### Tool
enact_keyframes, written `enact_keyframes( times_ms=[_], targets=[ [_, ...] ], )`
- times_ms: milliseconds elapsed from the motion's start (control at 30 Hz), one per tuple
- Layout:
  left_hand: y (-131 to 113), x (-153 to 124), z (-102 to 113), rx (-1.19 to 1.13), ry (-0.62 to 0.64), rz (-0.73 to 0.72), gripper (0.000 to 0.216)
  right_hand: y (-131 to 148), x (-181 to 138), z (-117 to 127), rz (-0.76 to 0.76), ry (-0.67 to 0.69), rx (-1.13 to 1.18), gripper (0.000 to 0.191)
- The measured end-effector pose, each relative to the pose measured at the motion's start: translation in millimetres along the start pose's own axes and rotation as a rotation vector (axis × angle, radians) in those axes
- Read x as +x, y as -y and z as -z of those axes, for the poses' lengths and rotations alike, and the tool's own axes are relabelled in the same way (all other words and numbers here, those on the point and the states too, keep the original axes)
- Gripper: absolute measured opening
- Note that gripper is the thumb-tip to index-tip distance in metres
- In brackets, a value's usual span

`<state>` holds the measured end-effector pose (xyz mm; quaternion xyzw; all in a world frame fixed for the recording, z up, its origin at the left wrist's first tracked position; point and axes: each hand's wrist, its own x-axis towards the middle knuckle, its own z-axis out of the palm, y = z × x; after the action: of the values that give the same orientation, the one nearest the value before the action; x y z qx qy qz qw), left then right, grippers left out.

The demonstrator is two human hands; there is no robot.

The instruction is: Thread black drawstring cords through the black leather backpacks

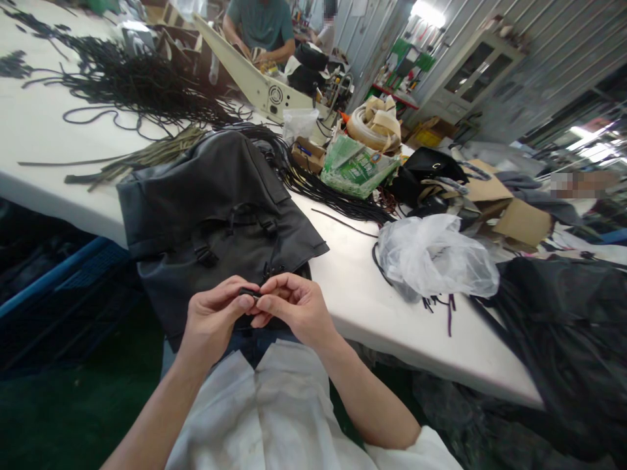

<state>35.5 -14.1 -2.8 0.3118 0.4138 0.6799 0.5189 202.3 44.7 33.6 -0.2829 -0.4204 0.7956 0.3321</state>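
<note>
A dark grey backpack [210,209] lies on the white table [372,307] and hangs over its near edge. My left hand [213,320] and my right hand [294,307] meet just below the bag's front. Both pinch one small black part [249,294], probably a zipper pull or cord end on the bag. A thin black cord [275,258] runs up from that part to the bag's buckles and straps. The fingers of both hands are curled closed around the piece.
A crumpled clear plastic bag [435,258] sits to the right. Heaps of black cords [147,85] cover the far table. Behind are a green packet [357,170], cardboard boxes [519,219], a cream machine arm [249,78] and a seated person [262,29]. Black fabric [563,326] piles at right.
</note>
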Motion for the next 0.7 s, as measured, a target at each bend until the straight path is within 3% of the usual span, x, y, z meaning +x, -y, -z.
enact_keyframes(
  times_ms=[233,533,700],
  targets=[
    [5,-4,-3,-0.157,-0.046,0.175,0.031,-8,-5,-1,0.115,-0.033,-0.099,0.027],
    [5,-5,-2,-0.113,-0.053,0.107,0.031,-9,-4,3,0.460,-0.071,-0.465,0.014],
    [7,-6,0,-0.114,0.000,0.131,0.030,-11,0,5,0.534,-0.029,-0.419,0.014]
  ],
)
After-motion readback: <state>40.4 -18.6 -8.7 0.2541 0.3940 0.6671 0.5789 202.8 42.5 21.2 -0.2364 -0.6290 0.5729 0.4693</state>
